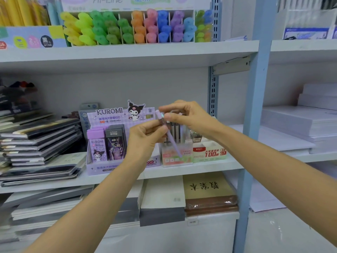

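A slim lilac pen (173,141) slants in front of the middle shelf, its tip low to the right and its cap end up to the left. My left hand (145,137) grips the barrel near its upper half. My right hand (184,115) pinches the cap end with thumb and fingertips. Both hands hover over a clear pink box (176,156) of pens, partly hiding it. Left of it stands a purple Kuromi display box (107,143) holding lead-refill packs.
A white and red refill box (209,152) sits right of the pink box. Stacked dark notebooks (40,141) fill the shelf's left. Highlighters (136,26) line the shelf above. A blue upright post (253,125) divides off paper stacks (299,123) on the right. More pads (207,194) lie below.
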{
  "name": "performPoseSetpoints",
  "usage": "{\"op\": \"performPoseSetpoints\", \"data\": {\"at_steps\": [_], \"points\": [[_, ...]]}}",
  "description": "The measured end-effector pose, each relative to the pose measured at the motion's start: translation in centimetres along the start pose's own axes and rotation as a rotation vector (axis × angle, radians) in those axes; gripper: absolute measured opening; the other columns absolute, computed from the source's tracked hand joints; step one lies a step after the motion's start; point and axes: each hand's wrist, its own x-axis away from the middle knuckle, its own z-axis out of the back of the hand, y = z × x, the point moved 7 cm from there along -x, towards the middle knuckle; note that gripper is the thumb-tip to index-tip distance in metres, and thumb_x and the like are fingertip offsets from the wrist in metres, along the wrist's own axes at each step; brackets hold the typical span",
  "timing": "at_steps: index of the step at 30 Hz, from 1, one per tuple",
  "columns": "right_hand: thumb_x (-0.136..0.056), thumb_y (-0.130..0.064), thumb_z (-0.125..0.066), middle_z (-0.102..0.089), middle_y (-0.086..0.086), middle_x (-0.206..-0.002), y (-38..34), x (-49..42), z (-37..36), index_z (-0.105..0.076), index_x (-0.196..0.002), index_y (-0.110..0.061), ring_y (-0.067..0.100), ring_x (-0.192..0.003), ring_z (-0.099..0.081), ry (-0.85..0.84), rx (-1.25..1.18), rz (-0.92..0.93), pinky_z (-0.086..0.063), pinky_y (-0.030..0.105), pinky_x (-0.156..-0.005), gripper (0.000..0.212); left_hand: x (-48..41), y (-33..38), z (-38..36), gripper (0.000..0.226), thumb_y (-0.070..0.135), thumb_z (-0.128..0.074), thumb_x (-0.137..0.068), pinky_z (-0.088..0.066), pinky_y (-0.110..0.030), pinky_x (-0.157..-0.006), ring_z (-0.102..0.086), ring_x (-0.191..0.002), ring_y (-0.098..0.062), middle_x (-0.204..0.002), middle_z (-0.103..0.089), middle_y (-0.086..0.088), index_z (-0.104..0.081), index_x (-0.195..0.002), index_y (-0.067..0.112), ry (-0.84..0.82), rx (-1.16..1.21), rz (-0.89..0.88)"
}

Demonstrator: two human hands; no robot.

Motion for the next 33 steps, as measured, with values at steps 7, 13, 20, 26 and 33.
{"op": "performPoseSetpoints", "data": {"at_steps": [7, 13, 20, 26, 33], "points": [[-0.092, -0.014, -0.063, -0.073, 0.009, -0.091, -0.3, -0.1, 2.8, -0.061, -0.104, -0.005, 0.02, -0.085, -0.07, 0.223, -0.097, 0.024, -0.056, 0.024, -0.074, 0.015, 0.3, -0.4, 0.0, 0.027, 0.014, -0.059, -0.095, -0.049, -0.022, -0.092, -0.062, -0.105, -0.005, -0.115, -0.067, 0.009, -0.067, -0.12, 0.018, 0.0, -0.448, -0.115], [-0.091, -0.007, -0.064, -0.072, 0.009, -0.082, 2.1, -0.3, 5.2, -0.056, -0.098, -0.004, 0.01, -0.069, -0.071, 0.439, -0.004, -0.037, -0.056, 0.019, -0.063, 0.01, 2.3, -2.9, -0.4, 0.055, 0.01, -0.055, -0.094, -0.016, -0.019, -0.111, -0.032, -0.139, -0.012, -0.151, -0.039, 0.003, -0.039, -0.146, 0.017, -0.23, -1.085, -0.31], [-0.09, -0.013, -0.066, -0.073, 0.009, -0.084, 4.9, -1.0, 2.5, -0.059, -0.096, -0.006, 0.017, -0.078, -0.072, 0.317, 0.23, -0.107, -0.059, 0.024, -0.071, 0.011, 2.8, -3.8, -0.6, 0.064, 0.011, -0.054, -0.093, -0.025, -0.025, -0.112, -0.029, -0.142, -0.017, -0.158, -0.027, -0.001, -0.028, -0.151, 0.015, -0.292, -1.275, -0.403], [-0.092, -0.01, -0.062, -0.073, 0.015, -0.085, 4.7, -2.1, 2.4, -0.057, -0.098, -0.008, 0.015, -0.077, -0.071, 0.224, 0.253, -0.111, -0.056, 0.018, -0.067, 0.008, 3.0, -4.4, -0.4, 0.069, 0.014, -0.055, -0.092, -0.026, -0.026, -0.11, -0.029, -0.141, -0.017, -0.16, -0.021, 0.0, -0.023, -0.153, 0.017, -0.316, -1.282, -0.409], [-0.091, -0.012, -0.065, -0.066, 0.005, -0.088, 5.4, -2.7, 0.5, -0.055, -0.101, -0.018, 0.02, -0.074, -0.066, 0.228, 0.422, -0.07, -0.058, 0.035, -0.073, 0.016, 3.1, -4.5, -0.6, 0.069, 0.015, -0.053, -0.093, -0.025, -0.027, -0.112, -0.025, -0.143, -0.016, -0.16, -0.018, 0.001, -0.02, -0.153, 0.017, -0.317, -1.254, -0.41]]}}
